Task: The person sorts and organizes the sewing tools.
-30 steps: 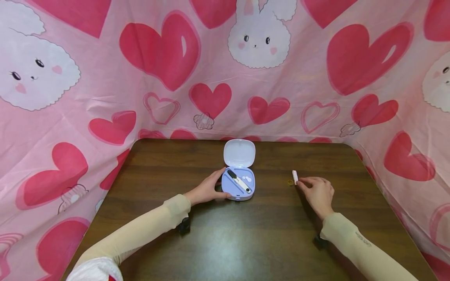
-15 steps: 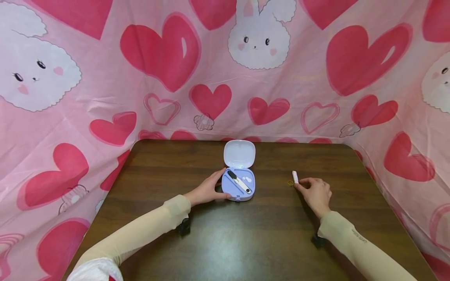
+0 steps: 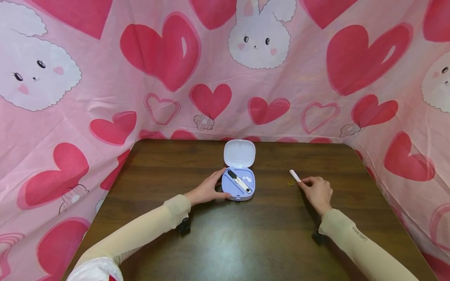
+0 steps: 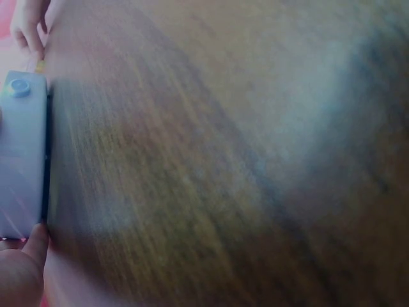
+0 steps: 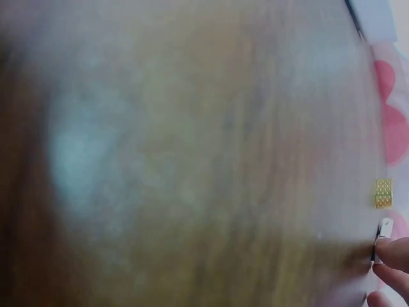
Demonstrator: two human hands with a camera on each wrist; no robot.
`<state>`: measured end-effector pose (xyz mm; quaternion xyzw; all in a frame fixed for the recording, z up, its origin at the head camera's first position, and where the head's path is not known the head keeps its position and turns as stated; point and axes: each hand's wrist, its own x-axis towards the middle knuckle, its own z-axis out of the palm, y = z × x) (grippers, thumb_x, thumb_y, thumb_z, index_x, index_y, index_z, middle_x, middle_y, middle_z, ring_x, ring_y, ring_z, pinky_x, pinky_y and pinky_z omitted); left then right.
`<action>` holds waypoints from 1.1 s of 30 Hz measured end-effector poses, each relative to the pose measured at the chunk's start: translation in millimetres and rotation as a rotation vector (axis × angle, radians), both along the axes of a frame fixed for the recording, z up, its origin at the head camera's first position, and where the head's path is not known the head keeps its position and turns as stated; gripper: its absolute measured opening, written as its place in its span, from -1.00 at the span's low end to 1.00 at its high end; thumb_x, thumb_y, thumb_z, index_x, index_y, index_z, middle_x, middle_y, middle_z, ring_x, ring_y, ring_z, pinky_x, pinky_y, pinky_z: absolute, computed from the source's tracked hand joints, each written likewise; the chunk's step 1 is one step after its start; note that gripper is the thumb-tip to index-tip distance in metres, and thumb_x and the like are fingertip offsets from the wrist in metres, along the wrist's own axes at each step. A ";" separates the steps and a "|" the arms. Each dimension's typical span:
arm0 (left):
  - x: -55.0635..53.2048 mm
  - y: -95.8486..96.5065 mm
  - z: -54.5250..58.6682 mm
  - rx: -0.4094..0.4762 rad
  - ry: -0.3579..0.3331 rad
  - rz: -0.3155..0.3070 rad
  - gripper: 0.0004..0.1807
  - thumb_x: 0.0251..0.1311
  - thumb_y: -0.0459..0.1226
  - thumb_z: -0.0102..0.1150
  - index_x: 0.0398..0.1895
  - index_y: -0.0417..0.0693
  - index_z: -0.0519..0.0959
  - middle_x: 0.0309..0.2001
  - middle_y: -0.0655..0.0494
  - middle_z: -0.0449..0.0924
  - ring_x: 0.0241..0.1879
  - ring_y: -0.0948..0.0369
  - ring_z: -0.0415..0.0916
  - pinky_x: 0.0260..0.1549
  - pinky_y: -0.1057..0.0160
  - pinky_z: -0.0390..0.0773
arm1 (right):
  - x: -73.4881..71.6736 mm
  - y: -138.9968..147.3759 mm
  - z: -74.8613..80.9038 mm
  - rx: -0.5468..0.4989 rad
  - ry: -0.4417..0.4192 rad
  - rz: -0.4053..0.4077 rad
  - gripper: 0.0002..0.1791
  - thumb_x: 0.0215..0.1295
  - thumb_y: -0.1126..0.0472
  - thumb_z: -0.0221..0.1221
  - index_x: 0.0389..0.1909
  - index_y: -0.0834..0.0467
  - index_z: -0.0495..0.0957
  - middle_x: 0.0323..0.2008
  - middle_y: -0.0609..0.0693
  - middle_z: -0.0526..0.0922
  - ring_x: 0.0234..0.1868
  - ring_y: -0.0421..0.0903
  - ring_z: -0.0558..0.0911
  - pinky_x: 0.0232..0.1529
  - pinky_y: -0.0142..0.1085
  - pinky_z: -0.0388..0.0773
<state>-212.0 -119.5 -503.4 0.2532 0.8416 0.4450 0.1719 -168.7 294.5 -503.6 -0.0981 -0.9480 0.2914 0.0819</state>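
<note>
On the table sits an opened pale-purple case (image 3: 238, 196), its white lid (image 3: 240, 153) tipped back. My left hand (image 3: 207, 189) grips its left side, thumb at the front and fingers behind. Inside lie a black-and-white slim tool (image 3: 242, 184) and small white pieces (image 3: 247, 179). To the right, my right hand (image 3: 317, 193) pinches the near end of a small white bar (image 3: 294, 175) between thumb and fingertips. Beside the bar lies a gold dimpled ring thimble (image 5: 383, 194). The right wrist view shows only the fingers (image 5: 395, 253) and part of the bar.
The brown wooden table (image 3: 225, 242) has rounded far corners. A pink cloth (image 3: 211, 47) printed with hearts and rabbits hangs behind it and along both sides.
The white bar has swung from nearly straight away to pointing up-left, its near end shifting slightly right with the right fingers. The left hand and case have stayed put.
</note>
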 end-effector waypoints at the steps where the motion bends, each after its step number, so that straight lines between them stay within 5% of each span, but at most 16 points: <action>1: 0.0 -0.1 -0.4 0.000 0.001 0.001 0.17 0.18 -0.09 0.54 0.68 -0.19 -0.03 0.61 -0.18 0.06 0.54 -0.05 0.16 0.44 0.02 0.35 | -0.4 0.6 0.0 0.004 0.004 0.002 -0.70 0.41 0.09 0.33 -0.11 0.28 0.76 0.11 0.42 0.61 0.17 0.46 0.42 0.16 0.40 0.19; 19: 1.0 -0.1 1.2 -0.004 -0.007 -0.001 0.18 0.19 -0.10 0.53 0.69 -0.17 -0.06 0.62 -0.16 0.05 0.55 -0.03 0.15 0.43 0.03 0.36 | -2.2 3.0 0.7 -0.078 0.264 0.007 -0.80 0.37 0.21 0.38 -0.15 0.28 0.79 -0.25 0.25 0.80 -0.08 0.30 0.69 0.14 0.20 0.24; 33: 0.5 0.0 -0.5 0.002 -0.009 0.003 0.17 0.20 -0.10 0.53 0.68 -0.18 -0.05 0.62 -0.16 0.05 0.54 -0.03 0.17 0.42 0.02 0.38 | 2.1 -15.7 10.5 -0.098 0.361 0.088 -0.84 0.27 0.32 0.42 -0.20 0.33 0.78 -0.27 0.29 0.79 0.23 0.38 0.54 0.43 0.41 -0.08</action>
